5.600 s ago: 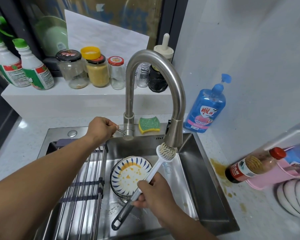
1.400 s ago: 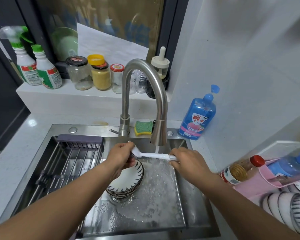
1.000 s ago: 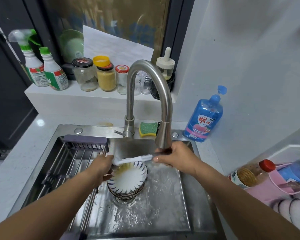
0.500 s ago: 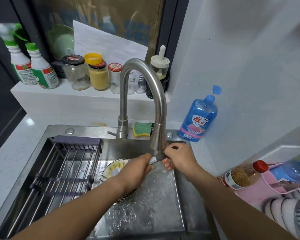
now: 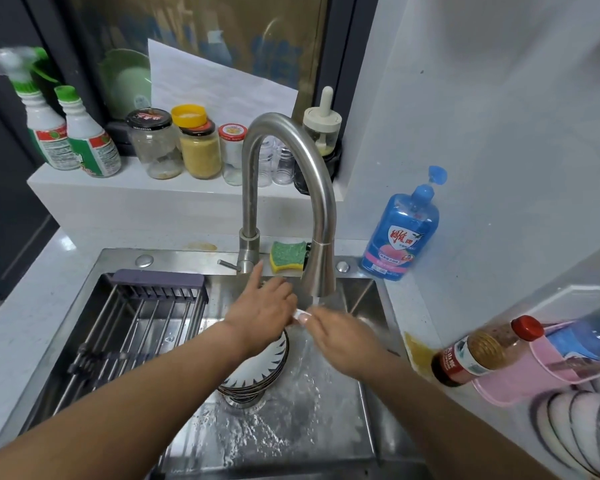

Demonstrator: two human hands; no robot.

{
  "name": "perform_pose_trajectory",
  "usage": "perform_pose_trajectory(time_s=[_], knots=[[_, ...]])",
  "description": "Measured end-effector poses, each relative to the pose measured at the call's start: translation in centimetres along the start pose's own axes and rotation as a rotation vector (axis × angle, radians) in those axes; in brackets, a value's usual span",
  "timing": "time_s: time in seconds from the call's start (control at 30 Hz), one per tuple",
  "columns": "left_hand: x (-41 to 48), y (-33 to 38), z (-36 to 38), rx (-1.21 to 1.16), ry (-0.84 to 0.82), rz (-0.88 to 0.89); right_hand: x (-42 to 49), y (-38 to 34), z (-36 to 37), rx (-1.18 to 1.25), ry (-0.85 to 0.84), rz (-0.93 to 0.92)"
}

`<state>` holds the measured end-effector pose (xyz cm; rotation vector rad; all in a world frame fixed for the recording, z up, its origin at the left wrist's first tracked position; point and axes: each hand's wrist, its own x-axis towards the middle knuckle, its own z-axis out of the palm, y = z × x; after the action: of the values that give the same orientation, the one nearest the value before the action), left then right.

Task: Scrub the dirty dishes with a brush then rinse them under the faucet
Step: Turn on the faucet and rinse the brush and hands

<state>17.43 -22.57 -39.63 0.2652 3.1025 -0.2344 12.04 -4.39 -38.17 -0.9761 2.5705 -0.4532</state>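
Water runs from the faucet (image 5: 323, 265) onto the fingers of the right grip (image 5: 340, 337), which is closed round the white handle of the brush (image 5: 300, 317). The left grip (image 5: 260, 310) lies over the brush head with its index finger straight; whether its other fingers clasp the bristles I cannot tell. The stack of bowls (image 5: 258, 370) stands in the sink (image 5: 361, 296), partly hidden under the left wrist. A wet handle in wet fingers invites a slip, and a dropped brush could knock the stack. The stream bouncing off the hands may also spray the surface (image 5: 32, 323).
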Motion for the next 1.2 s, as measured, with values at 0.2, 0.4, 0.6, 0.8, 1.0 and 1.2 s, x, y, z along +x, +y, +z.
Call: perform_pose_trajectory(time_s=[0.2, 0.4, 0.6, 0.8, 1.0, 1.2], knots=[[-0.4, 0.1, -0.2, -0.422, 0.13, -0.279, -0.2, 0.4, 3.9, 0.486, 0.104, 0.086], [-1.0, 1.7, -1.7, -2.053, -0.067, -0.811, -2.8, 3.0, 7.8, 0.753, 0.105, 0.184], [-0.2, 3.0, -1.5, -2.344, -0.153, -0.738, -3.5, 3.9, 7.6, 0.792, 0.123, 0.201], [-0.6, 2.8, -1.4, -2.445, -0.13, -0.746, -3.9, 3.3, 6.3, 0.83, 0.125, 0.166], [-1.4, 2.1, -1.2, -2.579, -0.041, -0.805, -4.3, 3.8, 4.2, 0.76, 0.027, 0.149], [-1.1, 2.8, -1.6, -2.41, -0.097, -0.869, -5.2, 4.3, 3.9, 0.744, 0.104, 0.223]])
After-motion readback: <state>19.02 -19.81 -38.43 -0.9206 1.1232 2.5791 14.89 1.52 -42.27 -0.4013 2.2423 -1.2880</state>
